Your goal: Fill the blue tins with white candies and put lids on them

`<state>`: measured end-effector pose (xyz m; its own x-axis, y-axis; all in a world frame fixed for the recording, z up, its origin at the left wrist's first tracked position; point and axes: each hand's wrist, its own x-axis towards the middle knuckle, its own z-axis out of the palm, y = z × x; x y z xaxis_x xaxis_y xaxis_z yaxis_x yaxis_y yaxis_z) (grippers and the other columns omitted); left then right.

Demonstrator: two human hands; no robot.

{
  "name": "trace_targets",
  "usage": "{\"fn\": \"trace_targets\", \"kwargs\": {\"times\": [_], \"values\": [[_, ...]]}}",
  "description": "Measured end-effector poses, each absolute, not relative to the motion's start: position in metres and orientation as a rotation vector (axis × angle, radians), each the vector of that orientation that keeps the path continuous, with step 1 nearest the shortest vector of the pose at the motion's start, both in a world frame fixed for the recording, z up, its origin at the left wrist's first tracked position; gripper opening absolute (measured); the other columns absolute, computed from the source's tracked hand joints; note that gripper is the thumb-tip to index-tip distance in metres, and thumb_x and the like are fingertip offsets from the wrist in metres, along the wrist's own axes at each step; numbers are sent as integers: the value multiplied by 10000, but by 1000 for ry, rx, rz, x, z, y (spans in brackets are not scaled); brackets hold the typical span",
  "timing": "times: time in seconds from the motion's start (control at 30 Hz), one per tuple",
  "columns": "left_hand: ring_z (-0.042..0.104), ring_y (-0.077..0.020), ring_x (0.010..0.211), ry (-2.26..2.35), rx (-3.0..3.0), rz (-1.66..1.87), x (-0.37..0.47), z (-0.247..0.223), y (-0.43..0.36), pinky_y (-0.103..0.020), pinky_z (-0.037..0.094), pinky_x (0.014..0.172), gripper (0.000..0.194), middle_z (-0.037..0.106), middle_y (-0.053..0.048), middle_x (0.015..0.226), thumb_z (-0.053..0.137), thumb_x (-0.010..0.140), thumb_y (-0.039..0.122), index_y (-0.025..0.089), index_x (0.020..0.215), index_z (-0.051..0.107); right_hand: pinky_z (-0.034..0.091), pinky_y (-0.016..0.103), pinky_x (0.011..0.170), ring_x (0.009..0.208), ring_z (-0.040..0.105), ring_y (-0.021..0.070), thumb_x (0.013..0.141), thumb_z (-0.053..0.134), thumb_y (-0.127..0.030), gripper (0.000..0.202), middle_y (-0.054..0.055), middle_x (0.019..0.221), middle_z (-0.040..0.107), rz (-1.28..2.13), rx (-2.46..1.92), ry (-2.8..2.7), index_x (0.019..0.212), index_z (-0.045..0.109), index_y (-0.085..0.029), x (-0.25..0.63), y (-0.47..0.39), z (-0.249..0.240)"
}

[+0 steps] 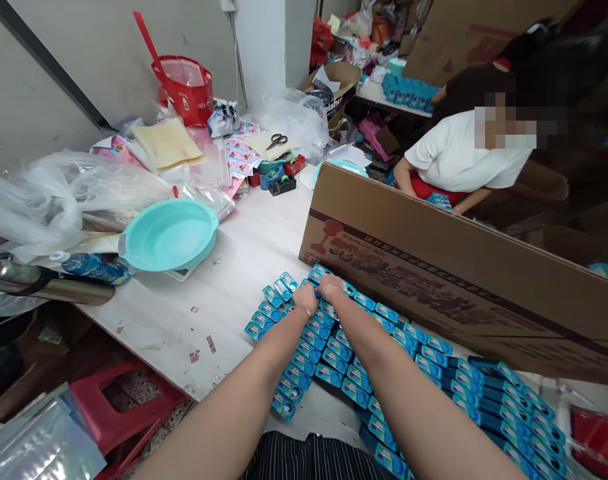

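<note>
Rows of small blue packs point(309, 350) with printed labels and round marks lie on the white table in front of me. At their far end, both my arms reach forward and the hands are close together. My left hand point(305, 298) is closed, with its fingers curled down among the packs. Just right of it, my right hand point(331, 285) is closed too and wears a thin bracelet at the wrist. What the fingers of either hand grip is hidden behind the knuckles. Taller stacks of the same blue packs point(514, 407) stand to the right.
A large cardboard box panel point(434, 267) stands along the right side of the packs. To the left are a turquoise basin point(169, 233), a metal flask point(49, 283), and a bottle point(97, 265). Scissors point(277, 141) and tape dispensers point(283, 181) lie behind. A person point(469, 150) sits beyond the cardboard.
</note>
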<state>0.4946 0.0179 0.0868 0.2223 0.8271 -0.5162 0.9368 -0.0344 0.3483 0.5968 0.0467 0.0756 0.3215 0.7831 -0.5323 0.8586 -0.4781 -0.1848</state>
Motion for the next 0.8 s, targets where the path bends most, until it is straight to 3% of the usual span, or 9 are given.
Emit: {"fn": "trace_targets", "kwargs": {"times": [0.1,0.2,0.33,0.47,0.6,0.8], "values": [[651,-282,1102,1625,1894,-205,496,93,10,-316,501,846,294,674,-173,1154,650,842,251,137,1111,615,502,318,764,988,667,313,660,801,-226,199,196,998,708,-1088,2691,1368,793,690,-127,600,30,82],[650,-283,1096,1598,1929,-172,490,96,6,-321,497,845,308,679,-166,1140,651,850,284,137,1116,603,452,235,582,733,649,197,745,754,-365,260,91,744,666,-1443,2930,1173,709,598,-161,616,1,88],[640,-300,1095,1547,1975,-149,478,100,5,-346,482,860,294,673,-188,1126,625,876,289,118,1113,592,302,178,402,407,386,72,872,545,-573,398,-39,547,465,-2106,3100,809,752,511,-196,652,-55,98],[592,-273,1156,1488,2034,-68,473,108,-1,-342,443,915,236,633,-182,1191,486,948,239,124,1135,573,249,168,358,371,301,64,883,484,-475,293,-55,545,407,-2531,3150,508,838,545,-192,682,-101,107],[585,-221,1149,1349,2082,-23,484,110,-26,-300,433,915,217,625,-102,1218,473,957,258,195,1130,587,221,167,351,366,285,55,814,550,-359,185,-65,544,401,-2525,3205,431,859,568,-180,690,-116,104],[632,-247,1070,1350,2015,-134,499,96,-59,-288,464,801,227,662,-121,1142,619,867,214,168,1088,593,273,180,406,444,402,80,719,702,-356,212,-53,572,488,-2147,3205,830,834,639,-189,668,-101,85]]}}
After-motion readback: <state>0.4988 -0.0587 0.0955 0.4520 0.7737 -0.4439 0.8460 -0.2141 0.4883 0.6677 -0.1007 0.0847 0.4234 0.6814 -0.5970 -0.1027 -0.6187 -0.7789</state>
